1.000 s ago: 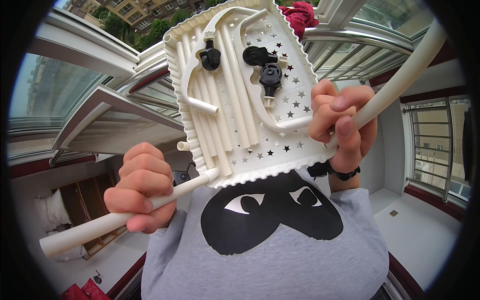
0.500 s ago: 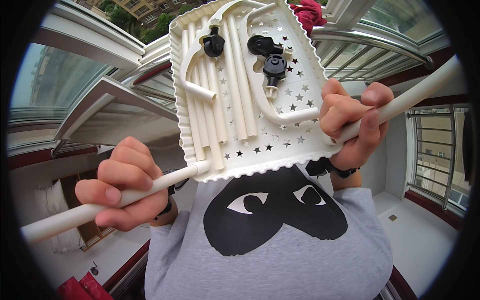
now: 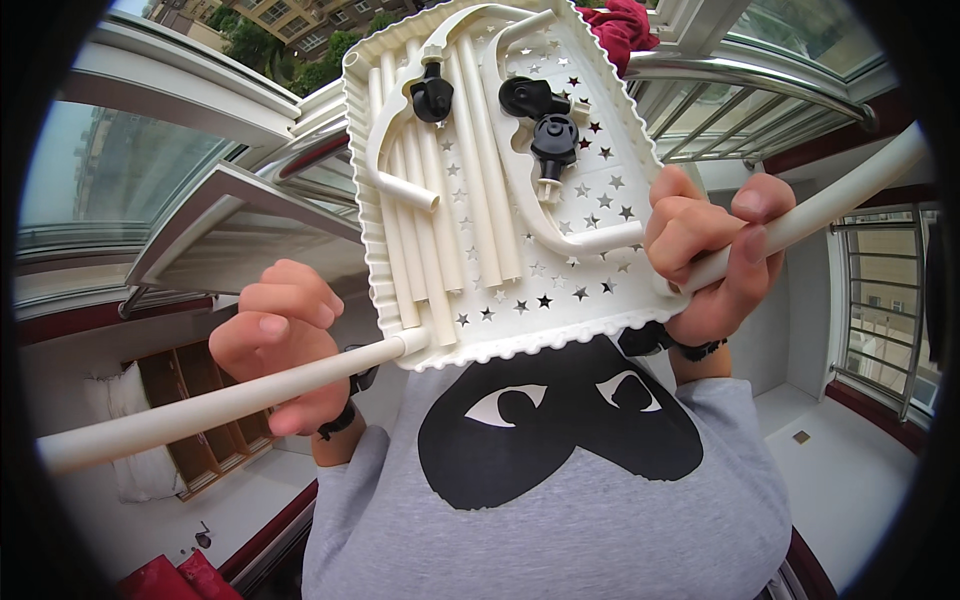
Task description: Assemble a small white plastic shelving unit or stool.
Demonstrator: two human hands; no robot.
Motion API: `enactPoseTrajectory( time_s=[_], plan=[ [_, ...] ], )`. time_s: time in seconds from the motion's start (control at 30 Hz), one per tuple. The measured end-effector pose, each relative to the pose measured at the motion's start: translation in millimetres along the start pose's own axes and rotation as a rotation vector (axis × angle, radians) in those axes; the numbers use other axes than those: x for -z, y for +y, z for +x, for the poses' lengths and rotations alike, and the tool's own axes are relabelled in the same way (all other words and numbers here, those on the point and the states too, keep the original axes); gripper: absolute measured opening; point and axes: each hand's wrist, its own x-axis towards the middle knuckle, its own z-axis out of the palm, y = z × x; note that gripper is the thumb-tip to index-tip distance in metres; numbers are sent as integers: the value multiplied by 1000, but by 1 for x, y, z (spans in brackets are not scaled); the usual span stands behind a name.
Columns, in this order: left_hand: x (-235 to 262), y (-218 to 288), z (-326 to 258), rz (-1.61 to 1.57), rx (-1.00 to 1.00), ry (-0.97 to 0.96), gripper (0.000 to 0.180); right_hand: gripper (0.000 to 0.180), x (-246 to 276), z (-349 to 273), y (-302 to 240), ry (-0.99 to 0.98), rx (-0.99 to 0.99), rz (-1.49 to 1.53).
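A white scalloped-edge tray [image 3: 520, 346] with star-shaped cutouts fills the upper middle. At its near left corner a white tube [image 3: 180, 412] sticks out to the left. My left hand [image 3: 285, 318] is behind that tube, fingers loosely bent and apart, not gripping it. My right hand [image 3: 715, 255] is wrapped round another white tube [image 3: 840, 200] at the near right corner. Inside the tray lie several straight white tubes [image 3: 483, 190], two curved white tubes [image 3: 402, 186] and three black caster wheels [image 3: 556, 140]. One caster [image 3: 432, 95] rests by the left curved tube.
Windows [image 3: 140, 180] and metal railings [image 3: 745, 95] surround the tray. Red cloth [image 3: 620, 35] hangs behind its far right corner. A wooden shelf unit [image 3: 205, 420] stands at lower left, with red material [image 3: 180, 580] at the bottom edge.
My left hand has let go of the left tube, its fingers lifting and opening. My right hand keeps its grip. The tray has shifted slightly right and down in view.
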Motion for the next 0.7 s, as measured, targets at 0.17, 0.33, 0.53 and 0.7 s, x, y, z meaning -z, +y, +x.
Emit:
enactPoseTrajectory(
  time_s=[0.17, 0.33, 0.53, 0.7],
  plan=[
    [20, -11, -56, 333, 257, -218, 93, 23, 3, 3, -3, -58, -49, 4],
    [-3, -3, -82, 60, 607, -238, 124, 22, 1, 3, -7, -37, -81, -6],
    [-21, 3, -74, -81, 467, -128, 118, 22, 3, 3, -3, -14, -52, 0],
    [-21, 3, -83, 79, 447, -53, 109, 22, 7, 6, -5, -16, -44, -10]
  ],
)
